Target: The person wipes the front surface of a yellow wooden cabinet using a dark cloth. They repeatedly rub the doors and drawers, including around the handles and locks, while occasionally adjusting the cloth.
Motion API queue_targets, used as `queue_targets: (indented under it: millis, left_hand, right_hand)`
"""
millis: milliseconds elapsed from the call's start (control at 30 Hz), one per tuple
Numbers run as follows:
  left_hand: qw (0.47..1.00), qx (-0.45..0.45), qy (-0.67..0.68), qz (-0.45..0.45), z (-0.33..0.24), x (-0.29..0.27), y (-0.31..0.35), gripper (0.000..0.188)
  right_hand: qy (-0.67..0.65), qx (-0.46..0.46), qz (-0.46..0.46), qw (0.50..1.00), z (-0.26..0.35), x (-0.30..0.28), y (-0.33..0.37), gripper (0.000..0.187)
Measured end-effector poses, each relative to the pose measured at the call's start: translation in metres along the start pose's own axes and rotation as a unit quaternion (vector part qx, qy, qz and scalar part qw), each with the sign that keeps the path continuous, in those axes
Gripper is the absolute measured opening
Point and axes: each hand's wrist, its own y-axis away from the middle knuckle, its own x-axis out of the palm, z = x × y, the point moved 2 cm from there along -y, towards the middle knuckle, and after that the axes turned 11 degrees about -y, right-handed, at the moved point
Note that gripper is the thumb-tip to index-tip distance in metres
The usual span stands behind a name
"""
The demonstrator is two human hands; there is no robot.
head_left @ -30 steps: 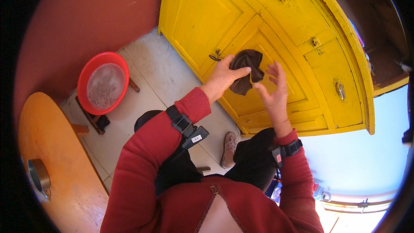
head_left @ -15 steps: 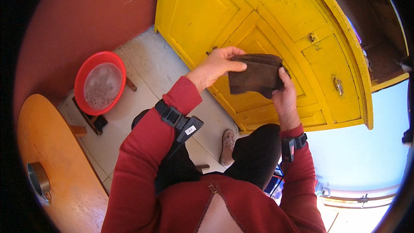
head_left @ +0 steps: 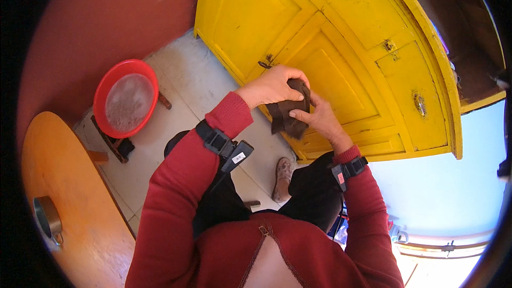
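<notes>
A dark brown cloth (head_left: 290, 114), bunched and partly folded, hangs between my two hands in front of the yellow cabinet. My left hand (head_left: 274, 86) grips its upper part, thumb on the near side and fingers curled over the top. Lower on the right edge, my right hand (head_left: 320, 117) pinches the same cloth, its thumb lying across the front. The hands are close together, and part of the cloth is hidden behind the fingers.
The yellow cabinet (head_left: 250, 16) stands ahead, its open top compartment (head_left: 453, 26) at far right. A red basin (head_left: 100, 93) of sudsy water sits on a low wooden stand at left. Nearer is an orange table (head_left: 80, 181) with a metal cup (head_left: 49, 217).
My right hand has moved left and down toward my left hand. The cloth, spread wide between them before, is now folded narrower and droops lower.
</notes>
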Motion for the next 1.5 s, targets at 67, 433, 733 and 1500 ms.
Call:
queue_targets:
  millis: [67,433,733,1500]
  left_hand:
    - [1.0,0.006,-0.027,-0.004,0.001,0.001,0.0,0.027]
    - [0.967,0.115,-0.175,-0.148,-0.015,0.012,0.004,0.03]
    - [0.985,-0.049,0.097,-0.133,-0.002,0.025,-0.002,0.051]
    - [0.81,0.157,0.02,-0.565,-0.144,-0.191,-0.202,0.07]
  right_hand:
    - [-0.07,0.038,0.008,0.997,-0.01,0.002,0.0,0.052]
    - [-0.12,-0.056,-0.235,0.963,-0.037,-0.01,-0.007,0.018]
    - [-0.069,-0.171,-0.357,0.916,-0.011,-0.015,-0.005,0.026]
    - [0.13,-0.234,-0.095,0.959,-0.054,0.009,0.051,0.055]
